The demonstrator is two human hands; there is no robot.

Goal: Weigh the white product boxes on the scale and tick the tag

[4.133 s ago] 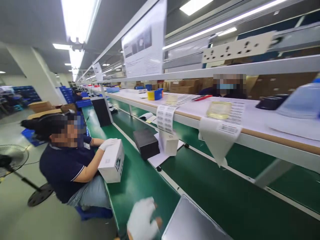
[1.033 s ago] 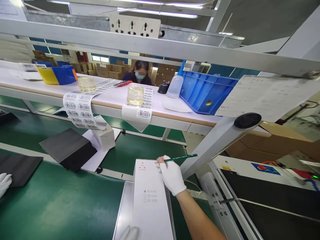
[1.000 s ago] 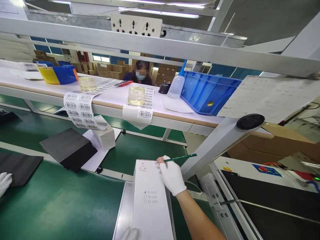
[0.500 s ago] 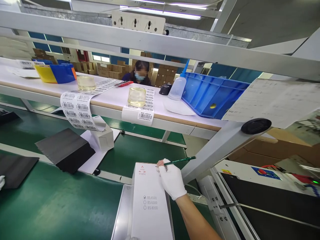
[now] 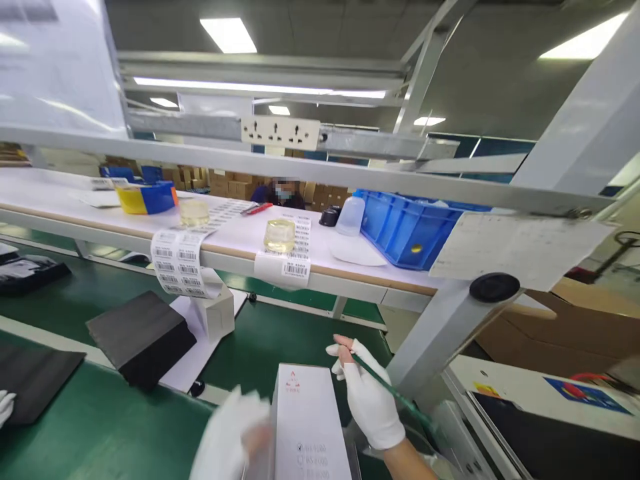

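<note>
A tall white box (image 5: 307, 420) with a red logo and a row of check circles stands on the green belt in front of me. My right hand (image 5: 367, 393), in a white glove with open fingertips, hovers just right of the box's top and holds a green pencil (image 5: 397, 397) that slants down to the right. My left hand (image 5: 230, 433), also gloved, is a motion blur against the box's left side. Its grip cannot be made out.
A black foam block (image 5: 143, 337) and a small white box (image 5: 216, 313) lie on the belt to the left. Barcode label strips (image 5: 180, 270) hang from the white shelf (image 5: 235, 233), which carries tape rolls (image 5: 279, 235), a squeeze bottle (image 5: 350, 215) and a blue crate (image 5: 405, 230). A slanted metal post (image 5: 445, 327) stands close on the right. A person (image 5: 283, 190) sits across, and another gloved hand (image 5: 5, 407) shows at far left.
My right hand lifted off the box top and the pencil swung to point down and right. My left hand rose along the box's left side. The view tilted upward.
</note>
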